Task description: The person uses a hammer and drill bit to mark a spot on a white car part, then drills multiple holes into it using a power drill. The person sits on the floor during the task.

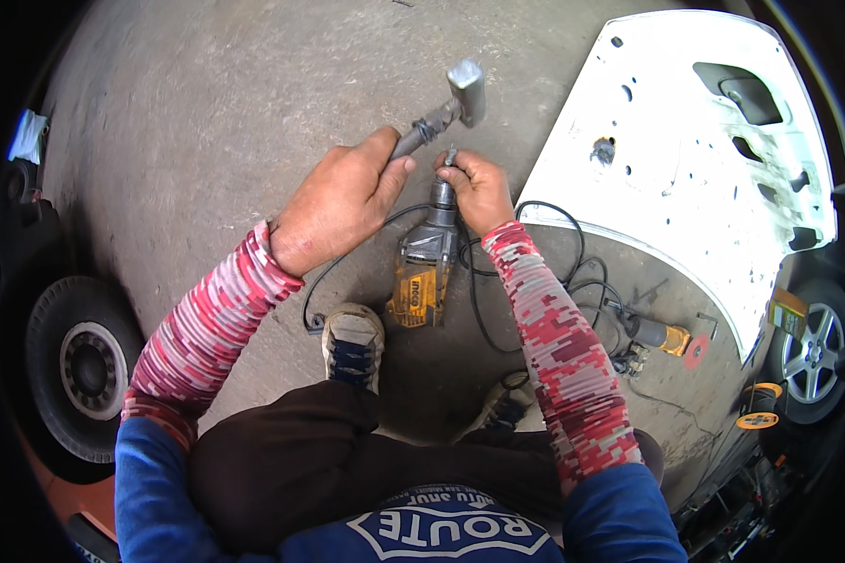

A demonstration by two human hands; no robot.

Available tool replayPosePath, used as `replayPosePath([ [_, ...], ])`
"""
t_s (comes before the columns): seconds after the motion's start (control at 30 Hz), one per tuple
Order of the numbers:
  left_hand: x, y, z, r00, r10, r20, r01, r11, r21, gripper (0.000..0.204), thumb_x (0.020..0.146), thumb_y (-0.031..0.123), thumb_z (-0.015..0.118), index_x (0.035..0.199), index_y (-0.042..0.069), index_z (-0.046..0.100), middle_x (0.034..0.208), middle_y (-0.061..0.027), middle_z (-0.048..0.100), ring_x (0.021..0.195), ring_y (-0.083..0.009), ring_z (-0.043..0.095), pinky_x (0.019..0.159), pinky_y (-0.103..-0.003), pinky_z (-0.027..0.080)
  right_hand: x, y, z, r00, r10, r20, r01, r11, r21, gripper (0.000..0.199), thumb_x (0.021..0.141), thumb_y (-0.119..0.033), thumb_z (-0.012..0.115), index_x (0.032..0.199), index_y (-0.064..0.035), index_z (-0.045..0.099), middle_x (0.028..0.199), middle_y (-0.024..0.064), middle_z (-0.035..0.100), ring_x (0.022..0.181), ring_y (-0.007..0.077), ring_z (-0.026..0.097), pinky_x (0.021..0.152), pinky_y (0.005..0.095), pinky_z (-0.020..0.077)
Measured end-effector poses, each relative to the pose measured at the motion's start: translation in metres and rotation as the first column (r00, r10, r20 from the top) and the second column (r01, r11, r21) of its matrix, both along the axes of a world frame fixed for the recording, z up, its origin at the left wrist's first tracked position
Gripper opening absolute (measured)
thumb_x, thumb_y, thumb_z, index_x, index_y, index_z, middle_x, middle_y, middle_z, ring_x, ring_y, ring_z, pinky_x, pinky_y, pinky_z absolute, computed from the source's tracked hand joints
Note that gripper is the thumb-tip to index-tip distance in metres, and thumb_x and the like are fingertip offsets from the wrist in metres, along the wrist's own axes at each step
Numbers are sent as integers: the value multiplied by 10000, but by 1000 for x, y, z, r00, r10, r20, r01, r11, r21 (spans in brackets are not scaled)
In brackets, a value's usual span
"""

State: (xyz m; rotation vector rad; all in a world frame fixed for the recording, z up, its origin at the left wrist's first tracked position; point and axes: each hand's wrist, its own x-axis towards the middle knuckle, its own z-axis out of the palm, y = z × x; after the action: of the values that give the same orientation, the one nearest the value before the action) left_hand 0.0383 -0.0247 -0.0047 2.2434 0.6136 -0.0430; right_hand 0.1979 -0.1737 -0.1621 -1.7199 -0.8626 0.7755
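My left hand is closed around the handle of a hammer. The hammer's blocky grey head is raised above the floor, up and to the right of that hand, and wire or binding wraps the handle below it. A yellow and grey electric drill points away from me, between my forearms. At its chuck, my right hand pinches a short grey metal piece that looks like a drill bit. The fingers partly hide where this piece meets the chuck. The hammer head is apart from it.
A white car hood panel lies at the right. Black cable loops near an angle grinder with a red disc. An orange wire spool and alloy wheel are farther right. A truck wheel stands left; my shoes are below.
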Motion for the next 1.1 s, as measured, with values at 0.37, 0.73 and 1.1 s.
replayPosePath([
  [0.37, 5, 4, 33, 858, 202, 473, -152, 978, -142, 301, 1145, 313, 545, 1131, 19, 603, 707, -40, 531, 583, -145, 545, 536, -352, 473, 0, 4, -3, 998, -33, 49, 30, 997, 68, 98, 952, -40, 708, 1037, 0, 736, 968, 177, 729, 899, 303, 726, 841, 370, 550],
  [0.73, -20, 9, 32, 942, 267, 204, -241, 959, -147, 335, 1142, 371, 559, 1182, 47, 634, 715, 25, 543, 541, -50, 505, 474, -245, 441, 1, 2, 2, 997, 25, 68, -25, 1000, -6, 111, 994, -33, 696, 1088, 7, 742, 1024, 112, 751, 970, 198, 715, 892, 354, 560],
  [1.1, -7, 7, 43, 964, 181, 197, -117, 948, -296, 359, 1141, 343, 563, 1291, 30, 657, 729, 44, 524, 543, -30, 461, 487, -211, 426, 1, -9, 4, 898, -266, -350, 252, 964, -85, 118, 1071, -111, 630, 1105, -42, 720, 943, 5, 703, 788, 83, 587, 747, 266, 515],
])
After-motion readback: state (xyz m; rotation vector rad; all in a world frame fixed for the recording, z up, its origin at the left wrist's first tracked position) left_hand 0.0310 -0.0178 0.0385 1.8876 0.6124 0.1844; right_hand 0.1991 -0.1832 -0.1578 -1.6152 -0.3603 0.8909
